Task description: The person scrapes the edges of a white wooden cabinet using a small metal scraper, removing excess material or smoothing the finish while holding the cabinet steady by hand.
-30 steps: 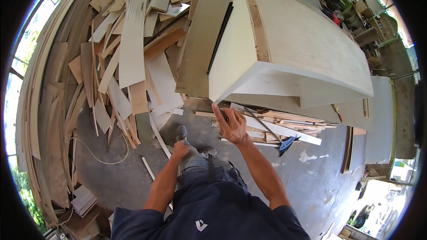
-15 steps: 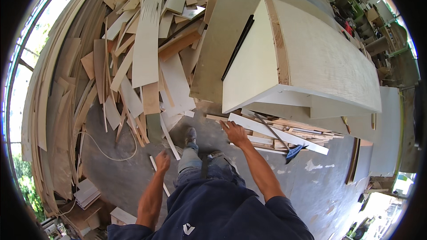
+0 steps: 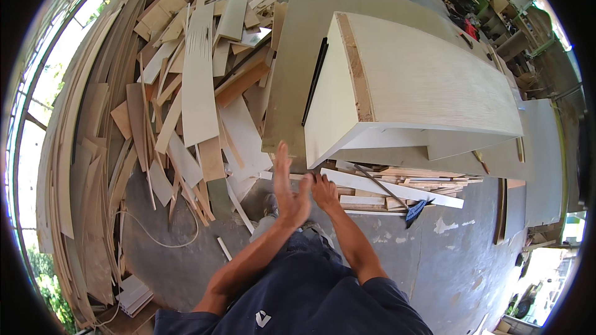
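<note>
My left hand [image 3: 288, 185] is raised flat, fingers together and pointing up, in front of the low stack of wood strips [image 3: 397, 185]. My right hand [image 3: 324, 191] lies just right of it, fingers down on the near end of that stack, touching a pale strip; whether it grips the strip is hidden. Above both hands a large pale wooden cabinet [image 3: 410, 80] lies on its side on grey boards [image 3: 292, 68]. A black strip [image 3: 314, 80] runs along the cabinet's left face.
A big heap of plywood offcuts [image 3: 192, 80] fills the left side, with bent sheets [image 3: 68, 167] along the wall. A dark tool with a blue head [image 3: 415, 209] leans on the strips. A white cord [image 3: 155, 236] lies on the concrete floor [image 3: 434, 260].
My left hand rose from beside my leg up to the middle, next to my right hand. My right hand stayed on the end of the strip stack.
</note>
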Available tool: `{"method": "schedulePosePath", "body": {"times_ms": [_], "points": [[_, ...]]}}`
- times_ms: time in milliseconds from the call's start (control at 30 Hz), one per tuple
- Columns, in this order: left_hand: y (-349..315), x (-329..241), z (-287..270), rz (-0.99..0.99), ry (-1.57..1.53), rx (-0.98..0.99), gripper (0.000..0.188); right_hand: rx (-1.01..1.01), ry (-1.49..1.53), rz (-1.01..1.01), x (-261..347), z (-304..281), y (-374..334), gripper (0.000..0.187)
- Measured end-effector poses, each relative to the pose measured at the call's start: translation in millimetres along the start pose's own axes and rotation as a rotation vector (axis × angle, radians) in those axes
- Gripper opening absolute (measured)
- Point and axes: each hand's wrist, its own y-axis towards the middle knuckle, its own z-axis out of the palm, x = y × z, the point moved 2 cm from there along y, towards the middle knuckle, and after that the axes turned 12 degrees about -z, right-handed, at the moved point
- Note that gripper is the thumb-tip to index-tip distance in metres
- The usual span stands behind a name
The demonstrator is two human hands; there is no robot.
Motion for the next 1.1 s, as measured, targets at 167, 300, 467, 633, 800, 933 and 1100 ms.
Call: {"method": "schedulePosePath", "body": {"times_ms": [167,300,467,633,800,933,1100], "points": [[12.5,-64.3,42.5,0.263,-0.098,0.057,0.09,0.028,0.261,0.081,18.2,-8.3,-39.8,0.048],[7.2,-13.3,65.3,0.293,-0.028,0.015,0.094,-0.18,0.39,0.235,20.1,-49.5,-73.1,0.049],[-15.0,106.6,63.4,0.15,0.058,0.105,0.094,-0.516,0.377,0.467,18.7,-134.1,-101.8,0.049],[-16.4,142.5,60.7,-0.095,0.136,0.255,0.103,-0.929,0.156,0.332,44.4,-253.0,-80.9,0.047],[-2.2,-28.2,44.4,0.189,-0.026,0.187,0.103,-1.066,-0.033,0.014,95.1,-356.1,-44.9,0.038],[23.0,-123.5,43.4,0.391,-0.174,0.126,0.098,-1.115,-0.222,0.01,115.7,-413.8,-30.3,0.042],[37.4,-140.3,41.1,0.532,-0.214,0.182,0.088,-1.195,-0.254,0.142,127.0,-429.1,-22.6,0.041]]}}
